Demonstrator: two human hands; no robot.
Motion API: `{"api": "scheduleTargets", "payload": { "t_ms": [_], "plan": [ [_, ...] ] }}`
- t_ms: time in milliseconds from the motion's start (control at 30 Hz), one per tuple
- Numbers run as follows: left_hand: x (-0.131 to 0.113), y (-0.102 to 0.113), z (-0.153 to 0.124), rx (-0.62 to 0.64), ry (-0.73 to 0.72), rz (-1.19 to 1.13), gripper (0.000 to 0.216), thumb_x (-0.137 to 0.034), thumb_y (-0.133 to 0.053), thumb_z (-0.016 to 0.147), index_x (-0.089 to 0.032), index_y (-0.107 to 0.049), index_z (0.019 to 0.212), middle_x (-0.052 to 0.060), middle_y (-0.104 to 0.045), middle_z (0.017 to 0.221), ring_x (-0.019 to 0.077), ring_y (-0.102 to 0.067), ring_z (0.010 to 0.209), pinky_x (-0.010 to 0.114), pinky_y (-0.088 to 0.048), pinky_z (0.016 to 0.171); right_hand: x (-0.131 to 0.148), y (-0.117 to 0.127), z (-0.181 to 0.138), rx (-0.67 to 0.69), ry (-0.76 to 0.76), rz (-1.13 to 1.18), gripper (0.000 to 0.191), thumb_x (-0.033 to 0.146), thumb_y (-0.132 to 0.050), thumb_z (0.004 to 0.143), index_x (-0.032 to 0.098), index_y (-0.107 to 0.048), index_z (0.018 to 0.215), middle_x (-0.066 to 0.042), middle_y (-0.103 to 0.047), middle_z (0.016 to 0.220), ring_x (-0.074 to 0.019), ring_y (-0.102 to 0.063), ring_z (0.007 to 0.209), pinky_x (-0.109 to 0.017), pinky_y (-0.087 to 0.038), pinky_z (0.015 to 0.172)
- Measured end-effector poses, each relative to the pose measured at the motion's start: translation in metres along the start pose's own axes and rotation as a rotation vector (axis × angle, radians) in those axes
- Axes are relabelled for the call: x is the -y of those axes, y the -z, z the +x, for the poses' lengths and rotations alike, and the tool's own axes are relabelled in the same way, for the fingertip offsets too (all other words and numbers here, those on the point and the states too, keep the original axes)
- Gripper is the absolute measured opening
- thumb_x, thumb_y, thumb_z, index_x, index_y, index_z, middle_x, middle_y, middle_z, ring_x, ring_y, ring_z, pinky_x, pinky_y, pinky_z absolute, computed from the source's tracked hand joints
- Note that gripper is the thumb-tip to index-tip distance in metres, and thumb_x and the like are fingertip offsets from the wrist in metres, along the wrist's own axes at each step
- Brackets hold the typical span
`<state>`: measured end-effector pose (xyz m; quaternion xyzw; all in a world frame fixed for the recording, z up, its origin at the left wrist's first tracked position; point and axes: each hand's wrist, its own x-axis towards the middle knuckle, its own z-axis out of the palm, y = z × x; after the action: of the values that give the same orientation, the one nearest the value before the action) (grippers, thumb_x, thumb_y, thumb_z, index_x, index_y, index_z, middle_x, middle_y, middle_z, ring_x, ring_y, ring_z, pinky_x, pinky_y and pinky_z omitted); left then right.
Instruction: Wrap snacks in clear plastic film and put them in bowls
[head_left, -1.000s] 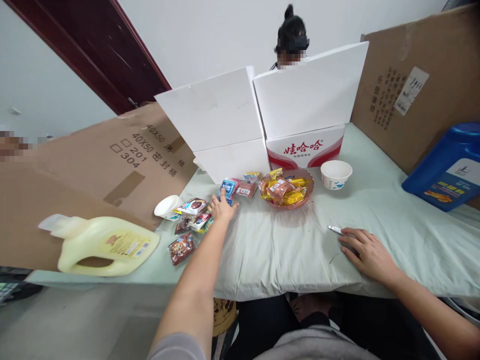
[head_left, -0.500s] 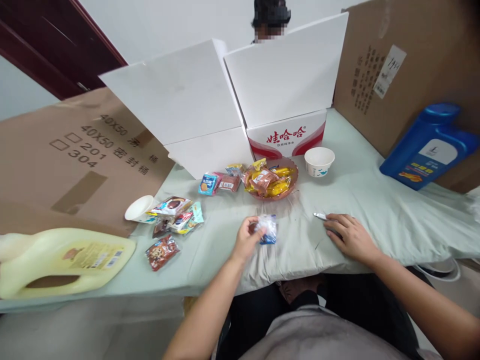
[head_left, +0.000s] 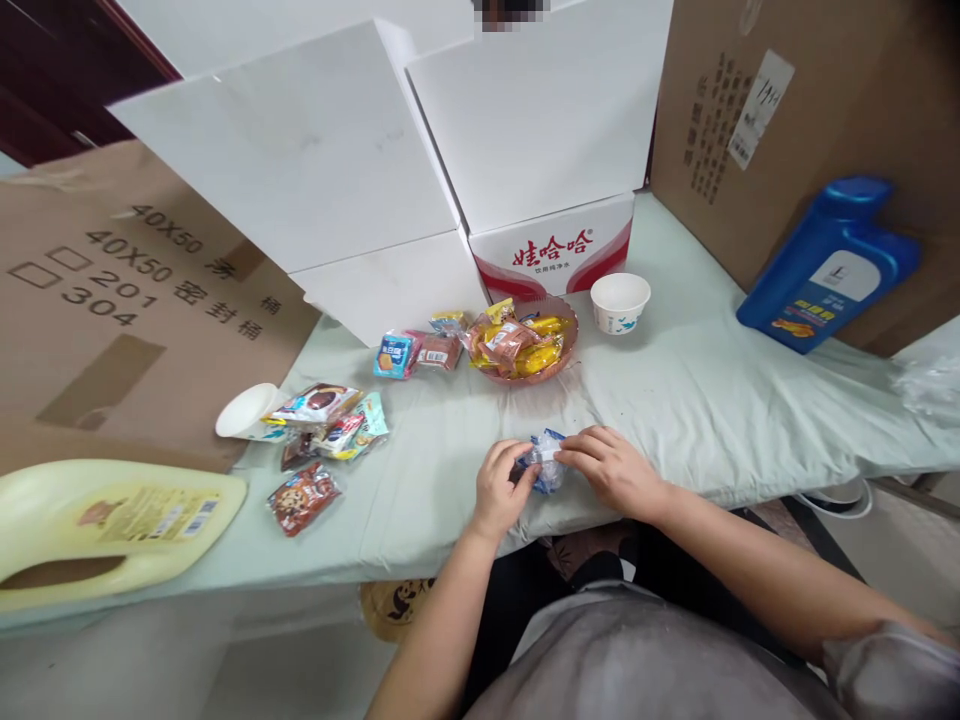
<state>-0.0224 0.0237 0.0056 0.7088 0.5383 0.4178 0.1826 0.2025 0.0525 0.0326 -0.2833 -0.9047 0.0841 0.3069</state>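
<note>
In front of me, just over the table's near edge, my left hand [head_left: 504,487] pinches a small blue and clear plastic snack packet [head_left: 553,478] from its left side. My right hand [head_left: 615,470] comes in from the other side, with thumb and fingers closed on a small, flat white piece [head_left: 550,455] that lies against the top of the packet. What this piece is, I cannot make out. Beyond my hands stands a pink glass bowl [head_left: 570,345] heaped with yellow and brown wrapped snacks [head_left: 517,340]. Several wrapped snacks [head_left: 420,352] lie beside the bowl.
More snack packets [head_left: 330,420] lie at left by a tipped paper cup [head_left: 244,412]. A yellow jug [head_left: 150,520] lies front left. A paper bowl [head_left: 621,305] and blue bottle [head_left: 832,270] stand right. White boxes [head_left: 547,130] and brown cartons [head_left: 772,230] wall the table.
My right hand has moved left from the tabletop, bringing the small white piece to the packet. My left hand still grips the packet. The camera view has tilted down and shifted.
</note>
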Motion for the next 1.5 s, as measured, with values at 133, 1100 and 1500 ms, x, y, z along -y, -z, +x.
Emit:
{"api": "scheduleTargets", "payload": {
  "t_ms": [133,1100,1500],
  "plan": [
    [0.001,-0.001,-0.004,-0.044,0.019,0.015,0.019,-0.033,-0.062,0.085,-0.022,-0.067,0.099,0.006,-0.059,0.097,0.0119,-0.055,0.067,0.026,-0.048,0.064,-0.032,-0.001,-0.019,-0.022,-0.142,-0.069,0.036,0.010,-0.042,0.091,0.021,-0.062,0.119,-0.010,-0.066,0.112,-0.0237,-0.055,0.097,-0.040,-0.048,0.084],
    [0.031,-0.005,-0.002,-0.614,0.273,-0.261,0.010,-0.027,-0.052,0.087,-0.022,-0.046,0.094,0.003,-0.054,0.098,0.0154,-0.056,0.092,0.028,-0.046,0.083,-0.035,0.010,-0.026,-0.444,-0.515,0.130,0.017,0.011,-0.043,0.085,0.024,-0.053,0.088,-0.007,-0.058,0.095,-0.0232,-0.059,0.092,-0.042,-0.051,0.081],
    [-0.041,-0.001,-0.004,-0.130,-0.399,0.496,0.043,-0.023,-0.059,0.086,-0.015,-0.050,0.127,0.014,-0.064,0.113,0.0276,-0.055,0.111,0.044,-0.041,0.095,0.005,0.029,0.002,-0.097,0.001,-0.115,0.026,0.019,-0.048,0.092,0.018,-0.058,0.117,-0.010,-0.065,0.103,-0.0250,-0.056,0.104,-0.051,-0.041,0.100]
  ]
}}
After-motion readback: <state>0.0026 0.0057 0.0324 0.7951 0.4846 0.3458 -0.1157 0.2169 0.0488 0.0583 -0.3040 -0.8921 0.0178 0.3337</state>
